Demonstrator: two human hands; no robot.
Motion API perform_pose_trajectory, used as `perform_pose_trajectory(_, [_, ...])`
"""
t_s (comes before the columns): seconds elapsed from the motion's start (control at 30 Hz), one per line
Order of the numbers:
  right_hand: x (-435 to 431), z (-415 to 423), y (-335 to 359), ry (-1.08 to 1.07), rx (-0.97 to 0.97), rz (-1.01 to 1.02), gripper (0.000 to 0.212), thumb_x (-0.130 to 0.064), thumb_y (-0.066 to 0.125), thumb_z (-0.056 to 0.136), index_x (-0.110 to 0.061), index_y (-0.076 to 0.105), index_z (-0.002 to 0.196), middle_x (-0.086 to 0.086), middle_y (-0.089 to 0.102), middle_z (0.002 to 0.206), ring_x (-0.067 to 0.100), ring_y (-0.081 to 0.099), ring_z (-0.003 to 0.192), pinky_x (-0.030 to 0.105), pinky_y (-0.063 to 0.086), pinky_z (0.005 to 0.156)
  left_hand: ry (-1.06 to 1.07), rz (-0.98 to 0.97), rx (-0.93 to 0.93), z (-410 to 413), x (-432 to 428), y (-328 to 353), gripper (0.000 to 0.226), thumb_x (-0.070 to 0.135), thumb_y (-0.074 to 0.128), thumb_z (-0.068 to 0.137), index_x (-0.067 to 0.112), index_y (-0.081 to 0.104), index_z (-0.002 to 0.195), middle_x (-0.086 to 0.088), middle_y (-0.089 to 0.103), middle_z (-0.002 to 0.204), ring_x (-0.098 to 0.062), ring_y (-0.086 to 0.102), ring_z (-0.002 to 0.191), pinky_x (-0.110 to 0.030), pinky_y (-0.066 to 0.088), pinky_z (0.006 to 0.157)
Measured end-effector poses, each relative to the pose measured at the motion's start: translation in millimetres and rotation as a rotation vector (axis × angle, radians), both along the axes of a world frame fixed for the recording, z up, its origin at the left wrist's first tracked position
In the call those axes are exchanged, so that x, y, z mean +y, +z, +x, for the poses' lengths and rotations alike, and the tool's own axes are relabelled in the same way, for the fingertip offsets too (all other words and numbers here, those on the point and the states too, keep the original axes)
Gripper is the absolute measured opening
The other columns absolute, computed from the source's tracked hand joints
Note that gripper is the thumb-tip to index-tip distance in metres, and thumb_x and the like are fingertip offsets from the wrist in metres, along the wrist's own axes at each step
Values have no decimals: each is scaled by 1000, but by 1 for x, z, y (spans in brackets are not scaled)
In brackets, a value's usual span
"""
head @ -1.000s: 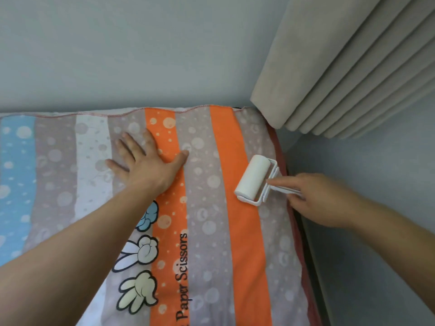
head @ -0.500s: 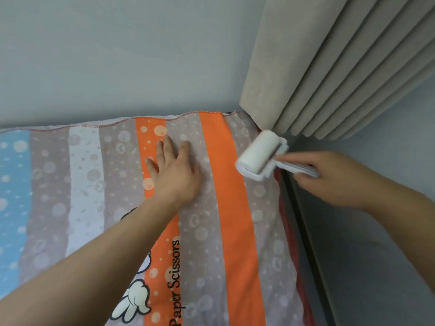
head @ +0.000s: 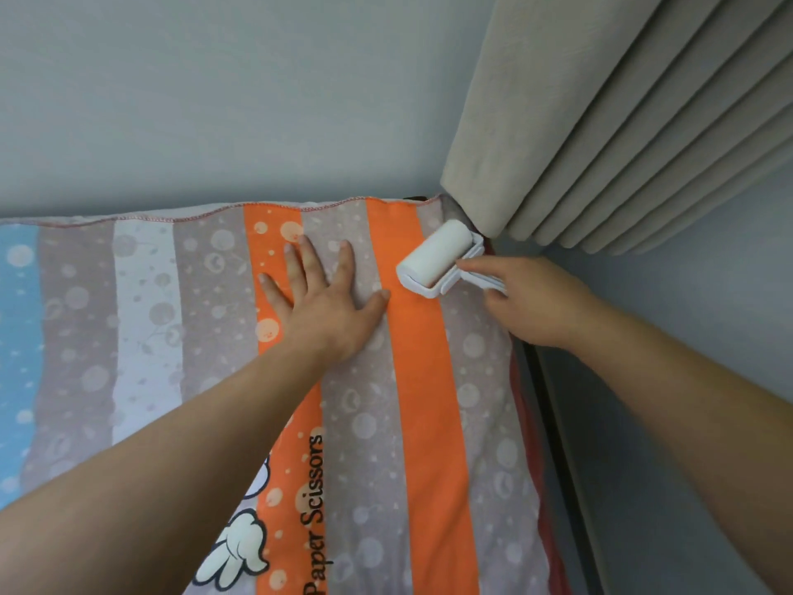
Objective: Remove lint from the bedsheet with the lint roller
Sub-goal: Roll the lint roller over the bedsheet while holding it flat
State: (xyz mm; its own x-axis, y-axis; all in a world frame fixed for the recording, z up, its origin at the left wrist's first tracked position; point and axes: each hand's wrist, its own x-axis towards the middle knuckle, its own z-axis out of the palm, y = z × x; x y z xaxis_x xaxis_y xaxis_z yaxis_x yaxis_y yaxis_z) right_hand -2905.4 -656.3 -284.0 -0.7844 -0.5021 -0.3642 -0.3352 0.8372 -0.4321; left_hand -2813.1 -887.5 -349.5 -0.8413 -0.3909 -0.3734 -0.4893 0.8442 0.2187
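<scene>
The lint roller (head: 437, 257) lies on the bedsheet (head: 429, 380) at its far right corner, on the grey strip beside the orange stripe, and it is just beside the lower edge of the curtain (head: 600, 122). We hold its handle in our right hand (head: 532, 302): the fingers are closed around the handle and the index finger is stretched along it toward the frame. Our left hand (head: 326, 302) holds nothing; it lies flat with the fingers spread on the sheet, with the thumb at the edge of the orange stripe, near the roller.

We think several things could go wrong from here. The roller is very close to the curtain, so one more push forward could bring the sticky paper against the cloth of the curtain, and it would pull on it and lose its stickiness there. The corner of the sheet looks loose at the hem, and the sticky drum could lift or wrinkle it, because our flat hand presses the sheet to the side and not at the corner itself. The roller is also near the right edge of the bed, where it could slip down into the dark gap by the wall (head: 686, 423). We cannot tell whether lint is left here; it is too small to see.
</scene>
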Motion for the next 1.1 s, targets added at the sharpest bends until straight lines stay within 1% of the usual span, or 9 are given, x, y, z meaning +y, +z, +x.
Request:
perform_pose_trajectory(0.3, [96,20,-1,66,-124,184,53,-20,54,91,-44,49,137,-10,59,132,10,58,106,23,41,79,3,-63,21,1,4,-4,90,83,21,88,38,-6,160,-13,-26,166,-31,-31,150,-65,-18,116])
perform_pose_trajectory(0.47, [129,20,18,123,-241,304,52,-14,57,87,-44,56,130,-15,61,118,-5,52,85,10,36,68,3,-47,14,2,4,-5,88,82,23,89,40,-7,160,-11,-26,165,-29,-32,150,-63,-21,116])
perform_pose_trajectory(0.5, [133,21,24,110,-261,292,52,-13,58,86,-46,58,126,-16,62,114,-6,53,84,7,35,68,-1,-20,16,3,2,-5,86,80,25,91,40,-6,160,-10,-27,165,-28,-33,149,-62,-22,115])
perform_pose_trajectory(0.57, [136,27,36,49,-247,237,52,-12,60,86,-47,57,124,-13,63,117,-3,56,89,11,38,72,2,86,88,8,-6,0,78,69,32,96,39,2,161,-7,-24,167,-24,-30,151,-58,-23,116])
perform_pose_trajectory(0.67, [108,50,51,-45,-181,131,49,-16,58,91,-43,54,132,-11,61,120,-1,55,88,15,39,69,13,232,301,32,-18,17,71,49,36,95,26,23,161,-8,1,171,-23,-11,156,-52,-13,123])
perform_pose_trajectory(0.77, [40,82,52,-90,-116,-40,50,-20,54,93,-45,50,136,-14,59,127,6,59,101,22,46,78,2,193,349,79,-14,32,65,37,39,93,20,34,155,-9,14,169,-24,-2,157,-51,-8,124])
perform_pose_trajectory(0.87, [-28,102,37,-103,-30,-58,53,-21,50,91,-44,46,139,-8,57,135,18,57,118,35,49,92,-20,194,223,127,-4,30,60,36,43,95,23,34,153,-14,3,169,-26,-9,156,-54,-12,122])
perform_pose_trajectory(0.93, [-61,109,26,-115,8,4,55,-21,47,90,-42,44,140,-2,57,137,24,55,121,37,48,94,-70,174,167,148,1,21,62,38,47,97,23,30,155,-15,-4,169,-27,-14,155,-55,-12,123])
perform_pose_trajectory(1.1, [-58,117,11,-65,44,169,58,-21,45,88,-47,42,140,-4,56,138,24,55,119,37,50,91,-202,171,18,160,2,4,92,64,35,96,24,-16,160,-8,-41,159,-22,-43,144,-57,-24,117])
